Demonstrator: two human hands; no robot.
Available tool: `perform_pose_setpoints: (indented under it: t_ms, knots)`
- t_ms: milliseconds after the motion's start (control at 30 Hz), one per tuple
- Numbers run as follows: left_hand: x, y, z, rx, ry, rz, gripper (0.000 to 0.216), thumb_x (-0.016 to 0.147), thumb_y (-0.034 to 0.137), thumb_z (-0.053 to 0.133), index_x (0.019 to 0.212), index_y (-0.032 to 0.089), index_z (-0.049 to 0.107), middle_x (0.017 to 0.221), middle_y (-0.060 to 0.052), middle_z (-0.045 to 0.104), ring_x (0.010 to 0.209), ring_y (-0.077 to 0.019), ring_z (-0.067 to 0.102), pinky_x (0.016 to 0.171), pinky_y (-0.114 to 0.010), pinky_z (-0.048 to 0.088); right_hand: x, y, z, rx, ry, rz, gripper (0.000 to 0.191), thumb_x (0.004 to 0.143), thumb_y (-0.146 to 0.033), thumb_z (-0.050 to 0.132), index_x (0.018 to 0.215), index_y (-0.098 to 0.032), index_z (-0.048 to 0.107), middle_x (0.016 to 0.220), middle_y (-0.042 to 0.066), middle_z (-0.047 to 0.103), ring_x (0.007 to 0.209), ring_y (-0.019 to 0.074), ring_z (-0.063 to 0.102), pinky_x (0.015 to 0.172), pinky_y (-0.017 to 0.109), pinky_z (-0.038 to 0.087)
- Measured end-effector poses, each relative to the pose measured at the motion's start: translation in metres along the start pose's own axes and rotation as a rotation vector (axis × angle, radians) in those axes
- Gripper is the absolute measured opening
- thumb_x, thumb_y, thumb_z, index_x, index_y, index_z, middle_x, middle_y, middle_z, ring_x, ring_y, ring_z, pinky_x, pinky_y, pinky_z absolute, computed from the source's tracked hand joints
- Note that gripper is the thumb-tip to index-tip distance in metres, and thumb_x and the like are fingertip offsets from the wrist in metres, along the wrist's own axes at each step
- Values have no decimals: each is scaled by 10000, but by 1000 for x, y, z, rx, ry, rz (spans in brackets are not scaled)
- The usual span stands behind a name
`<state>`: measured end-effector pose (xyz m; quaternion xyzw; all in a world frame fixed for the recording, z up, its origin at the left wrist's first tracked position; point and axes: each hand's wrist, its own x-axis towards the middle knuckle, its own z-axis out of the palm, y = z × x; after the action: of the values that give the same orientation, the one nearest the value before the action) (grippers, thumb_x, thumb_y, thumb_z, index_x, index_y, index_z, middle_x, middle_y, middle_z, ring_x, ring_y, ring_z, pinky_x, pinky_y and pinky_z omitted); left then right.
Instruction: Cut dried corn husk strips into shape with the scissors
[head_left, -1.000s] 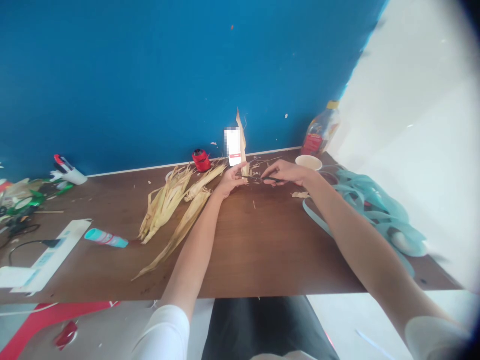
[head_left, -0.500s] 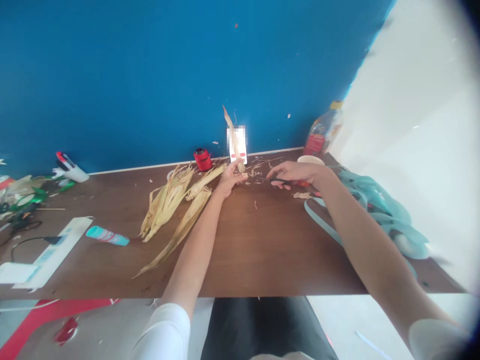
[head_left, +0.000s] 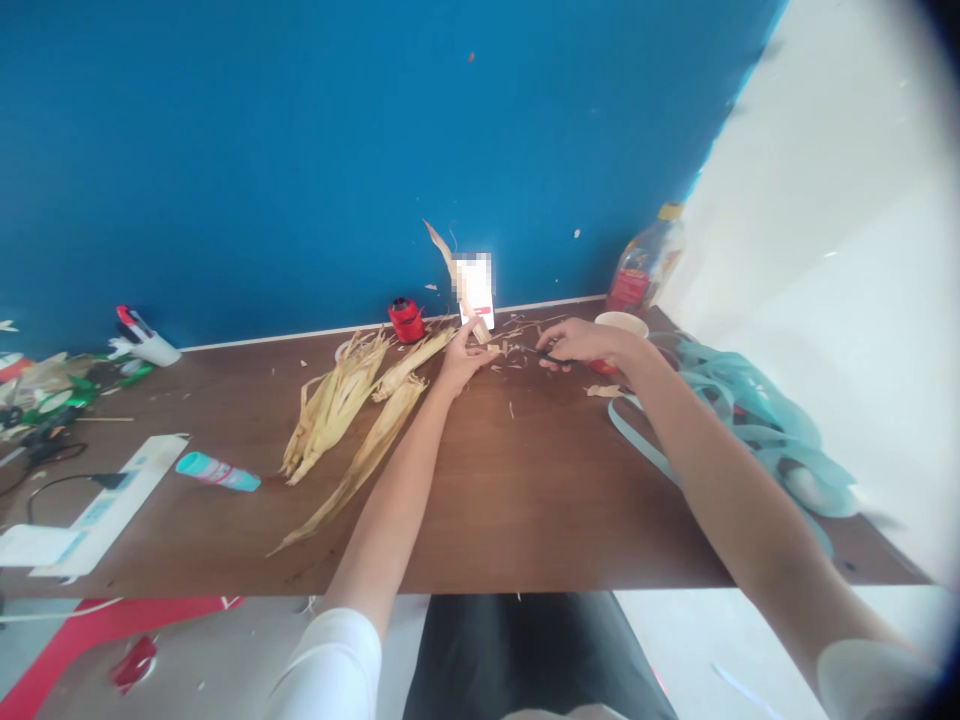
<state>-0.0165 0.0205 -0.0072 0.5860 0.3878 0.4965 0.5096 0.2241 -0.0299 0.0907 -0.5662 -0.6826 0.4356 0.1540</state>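
Observation:
Between the thumb and fingers of my left hand is a strip of dried corn husk, its long tip pointing up and to the left. My right hand is closed around dark-handled scissors, whose blades point left toward the base of the strip. Small husk scraps lie on the table between the two hands. Left of my left hand rest several dried corn husks, one long husk stretching toward the table's front edge.
A lit phone screen leans at the wall near a red roll. At right are a bottle, a pale cup and teal ribbon. A glue tube, power strip and pen cup lie left.
The husk strip in my left hand has tilted further left. My right hand has shifted slightly left with the scissors, and its fingers have drawn closer together.

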Motion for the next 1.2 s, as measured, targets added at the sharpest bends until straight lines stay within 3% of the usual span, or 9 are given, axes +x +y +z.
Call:
perform_pose_setpoints:
  t_ms: [133, 467, 667, 867, 967, 1033, 1100, 1200]
  knots:
    - [0, 1, 0, -27, 13, -3, 873, 589, 266, 882, 1389, 281, 534, 1119, -74, 684, 706, -122, 656, 527, -190, 405, -7, -6, -7, -12, -40, -54, 241, 625, -277, 760, 855, -209, 747, 764, 53, 723, 639, 185, 622, 601, 305, 492]
    - [-2, 6, -1, -7, 3, 23, 865, 604, 282, 874, 1396, 253, 527, 965, -55, 693, 682, -121, 646, 534, -189, 411, 0, -1, -4, -207, -51, -72, 351, 659, -352, 749, 996, -253, 746, 831, 30, 736, 688, 199, 650, 653, 311, 486]
    - [-2, 5, -2, 24, -16, 18, 906, 614, 314, 871, 1436, 270, 493, 983, -57, 696, 643, -98, 607, 507, -187, 380, -2, -3, -2, -58, -127, -71, 320, 678, -247, 679, 989, -206, 740, 818, 43, 746, 654, 173, 637, 626, 286, 498]
    - [-2, 8, 0, -35, 17, -5, 823, 646, 318, 856, 1402, 272, 532, 1161, -75, 675, 819, -142, 653, 599, -205, 453, -3, 0, -5, -12, -80, -89, 315, 677, -268, 698, 975, -185, 754, 826, 65, 748, 691, 189, 657, 637, 290, 517]
    - [3, 4, -1, -91, 79, 15, 548, 747, 397, 774, 1262, 257, 656, 1285, -78, 642, 936, -180, 658, 608, -215, 479, -4, -2, -3, -42, 3, -73, 291, 699, -283, 691, 964, -180, 751, 819, 72, 744, 683, 192, 650, 650, 297, 505]
    - [6, 0, -2, -102, 115, 46, 385, 790, 423, 725, 1132, 244, 727, 1309, -71, 641, 999, -198, 647, 633, -228, 497, -3, -4, 0, -105, 162, -60, 290, 723, -300, 675, 981, -184, 738, 871, 76, 745, 723, 202, 655, 686, 305, 495]
    - [7, -3, -3, -91, 115, 69, 320, 786, 405, 729, 1047, 222, 753, 1231, -81, 687, 1003, -198, 646, 703, -255, 517, -1, -6, 5, -186, 327, -47, 331, 730, -328, 682, 1032, -195, 720, 994, 85, 739, 826, 225, 663, 733, 310, 482]
    - [7, -4, -3, -100, 81, 75, 317, 723, 343, 786, 993, 183, 748, 1073, -96, 735, 953, -185, 661, 827, -301, 520, 1, -9, 13, -254, 367, -46, 402, 720, -340, 698, 1099, -207, 695, 1122, 88, 710, 942, 246, 649, 765, 301, 461]
